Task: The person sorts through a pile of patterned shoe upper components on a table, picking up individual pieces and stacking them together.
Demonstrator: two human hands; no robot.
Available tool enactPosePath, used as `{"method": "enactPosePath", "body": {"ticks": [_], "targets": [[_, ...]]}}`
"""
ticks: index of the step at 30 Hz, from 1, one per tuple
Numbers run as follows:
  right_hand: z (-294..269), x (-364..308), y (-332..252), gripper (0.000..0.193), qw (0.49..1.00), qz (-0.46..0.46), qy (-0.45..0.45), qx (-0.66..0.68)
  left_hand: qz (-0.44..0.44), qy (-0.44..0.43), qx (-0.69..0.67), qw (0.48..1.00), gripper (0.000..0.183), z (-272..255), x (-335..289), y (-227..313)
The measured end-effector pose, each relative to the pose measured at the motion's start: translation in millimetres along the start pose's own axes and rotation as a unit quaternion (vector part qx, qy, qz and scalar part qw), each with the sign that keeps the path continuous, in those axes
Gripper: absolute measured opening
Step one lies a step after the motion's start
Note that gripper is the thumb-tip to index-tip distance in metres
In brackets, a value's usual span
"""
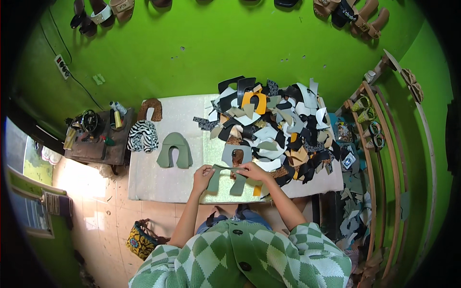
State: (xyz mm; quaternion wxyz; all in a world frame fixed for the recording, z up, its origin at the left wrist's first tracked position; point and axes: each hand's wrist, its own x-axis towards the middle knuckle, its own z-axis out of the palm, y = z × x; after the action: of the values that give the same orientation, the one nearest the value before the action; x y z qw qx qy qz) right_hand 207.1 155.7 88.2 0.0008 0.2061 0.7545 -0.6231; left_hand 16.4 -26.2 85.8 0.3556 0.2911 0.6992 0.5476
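Between my two hands a green U-shaped shoe-upper piece [212, 181] is held up by its top edge, its two legs hanging down over the table's near edge. My left hand [204, 176] pinches its left side. At the right side, the fingers of my right hand [252, 171] close on the same piece. Just beyond lies a grey cut piece [230, 152] beside a leopard-print piece. A stack of green U-shaped pieces [174, 144] rests on the table to the left, next to zebra-print [143, 136] and brown spotted pieces [150, 106].
A large heap of cut scraps [288, 129] covers the table's right side. At the left stands a sewing machine [90, 121] with thread spools [117, 113]. A wooden rack [384, 158] with sandals is on the right. A patterned bag [143, 238] sits on the floor.
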Motion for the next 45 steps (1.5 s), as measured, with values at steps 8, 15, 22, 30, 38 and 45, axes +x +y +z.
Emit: {"method": "enactPosePath", "body": {"ticks": [8, 15, 22, 30, 38, 45], "targets": [[78, -5, 24, 0.025, 0.954, -0.033, 0.259, -0.147, 0.002, 0.068, 0.278, 0.958, 0.034, -28, -41, -61], [95, -20, 23, 0.042, 0.922, -0.136, 0.138, -0.337, 0.188, -0.1, 0.436, 0.874, 0.058, -35, -44, -50], [115, -21, 40, 0.077, 0.888, -0.05, 0.026, -0.456, 0.17, -0.154, 0.563, 0.794, 0.085, -30, -35, -69], [104, -21, 41, 0.065, 0.908, -0.055, 0.025, -0.415, 0.164, -0.161, 0.538, 0.811, 0.074, -30, -35, -67], [-21, -13, 27, 0.015, 0.904, -0.049, 0.41, -0.11, 0.192, -0.031, 0.302, 0.933, 0.021, -14, -18, -33], [-98, -14, 63, 0.029, 0.834, 0.061, 0.458, -0.303, 0.158, -0.03, 0.262, 0.951, 0.021, 19, -10, -34]]}}
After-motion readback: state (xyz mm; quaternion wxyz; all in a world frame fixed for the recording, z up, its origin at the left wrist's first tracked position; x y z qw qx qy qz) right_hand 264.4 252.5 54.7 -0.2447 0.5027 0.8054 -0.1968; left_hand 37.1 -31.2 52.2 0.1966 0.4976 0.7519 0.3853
